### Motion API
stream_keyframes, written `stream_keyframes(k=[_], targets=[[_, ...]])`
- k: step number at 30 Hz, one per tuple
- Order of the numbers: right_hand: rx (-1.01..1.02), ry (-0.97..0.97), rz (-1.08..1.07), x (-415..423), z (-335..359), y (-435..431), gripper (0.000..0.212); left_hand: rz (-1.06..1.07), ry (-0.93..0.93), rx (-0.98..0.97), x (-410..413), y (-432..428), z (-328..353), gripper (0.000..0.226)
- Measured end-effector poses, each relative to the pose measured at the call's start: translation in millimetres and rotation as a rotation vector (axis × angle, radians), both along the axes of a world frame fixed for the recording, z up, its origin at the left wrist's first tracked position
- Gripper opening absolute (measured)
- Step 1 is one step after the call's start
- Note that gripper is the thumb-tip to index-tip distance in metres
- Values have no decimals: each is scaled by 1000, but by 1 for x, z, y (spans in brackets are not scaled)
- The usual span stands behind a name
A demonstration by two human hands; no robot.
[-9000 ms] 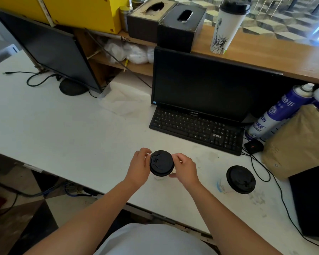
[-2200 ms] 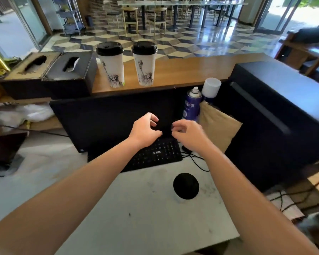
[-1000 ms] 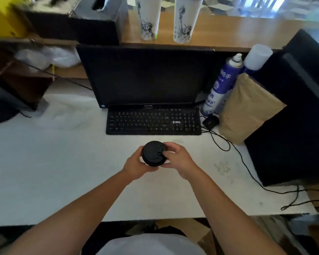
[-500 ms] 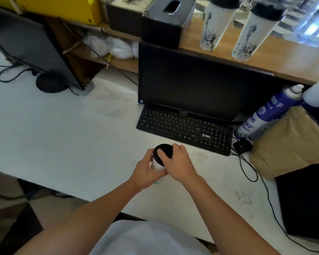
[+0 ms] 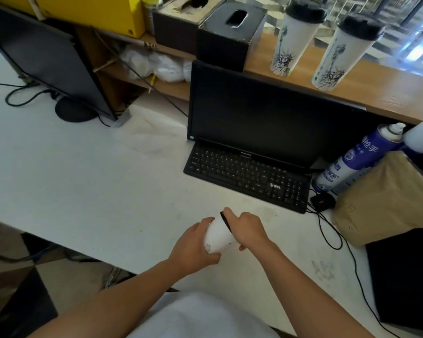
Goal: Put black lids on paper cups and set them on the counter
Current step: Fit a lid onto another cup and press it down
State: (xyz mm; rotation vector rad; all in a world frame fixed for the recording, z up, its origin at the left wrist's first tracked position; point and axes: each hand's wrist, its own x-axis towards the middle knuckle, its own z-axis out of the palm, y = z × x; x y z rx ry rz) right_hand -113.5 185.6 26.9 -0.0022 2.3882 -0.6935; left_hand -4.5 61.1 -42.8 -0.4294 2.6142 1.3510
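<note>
I hold a white paper cup (image 5: 217,236) tilted over the white desk (image 5: 88,181), its mouth pointing away from me. My left hand (image 5: 193,245) wraps its base and lower wall. My right hand (image 5: 247,228) covers the black lid (image 5: 225,222) at its mouth; only a thin black edge shows. Two lidded paper cups with statue drawings stand upright on the wooden counter (image 5: 388,93): one cup (image 5: 294,37) on the left and another cup (image 5: 344,52) to its right.
A black monitor (image 5: 261,115) and keyboard (image 5: 247,174) sit right behind my hands. A second monitor (image 5: 47,57) stands far left. A blue spray can (image 5: 354,157), brown paper bag (image 5: 386,198), black cables and a dark box (image 5: 405,276) crowd the right. Tissue boxes (image 5: 227,30) sit on the counter.
The cup has tipped from upright to lying on a slant in my hands. My right hand has closed further over the lid. The two cups on the counter have not moved.
</note>
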Motion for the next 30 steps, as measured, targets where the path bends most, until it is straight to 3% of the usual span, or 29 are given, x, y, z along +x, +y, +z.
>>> stream_keyframes(k=[4, 9, 14, 18, 20, 23, 27, 30], targets=[[-72, -45, -22, 7, -7, 4, 56, 2, -86, -75, 12, -4, -2, 76], [-26, 169, 157, 16, -12, 5, 57, -77, -236, 174, 10, -21, 7, 64], [-109, 249, 324, 9, 12, 9, 56, -158, -426, 672, 5, -36, 30, 51], [-286, 262, 456, 10, 32, 9, 53, -417, -646, 1142, 7, -58, 32, 51], [-369, 301, 493, 14, 36, 5, 51, -522, -678, 1259, 8, -66, 35, 53], [-408, 320, 462, 13, 31, 3, 43, -408, -614, 1024, 6, -62, 42, 52], [-225, 244, 366, 9, 21, -2, 34, -82, -244, 233, 0, -33, 43, 60], [-189, 269, 257, 6, 20, -7, 34, 77, -97, 78, 3, -18, 37, 67]])
